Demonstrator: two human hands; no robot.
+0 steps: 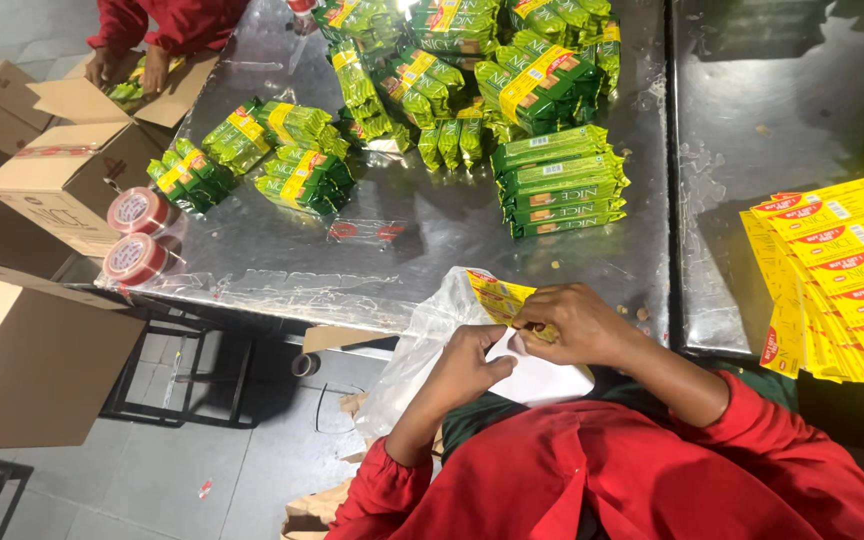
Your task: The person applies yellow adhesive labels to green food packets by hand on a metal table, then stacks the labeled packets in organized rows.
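Yellow sheet stack cut by right edge

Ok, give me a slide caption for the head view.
Both hands, left hand and right hand, grip a yellow wrapper beside stacked green packets.

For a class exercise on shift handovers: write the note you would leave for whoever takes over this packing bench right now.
Left hand: grips the clear plastic bag from below.
Right hand: pinches the yellow labels at the bag's mouth.
On the steel table: a neat stack of green packets, loose bundles behind, two tape rolls at the left edge.
Yellow sheets stacked right.
Done: some packets bundled. Left: the heap is unsorted.
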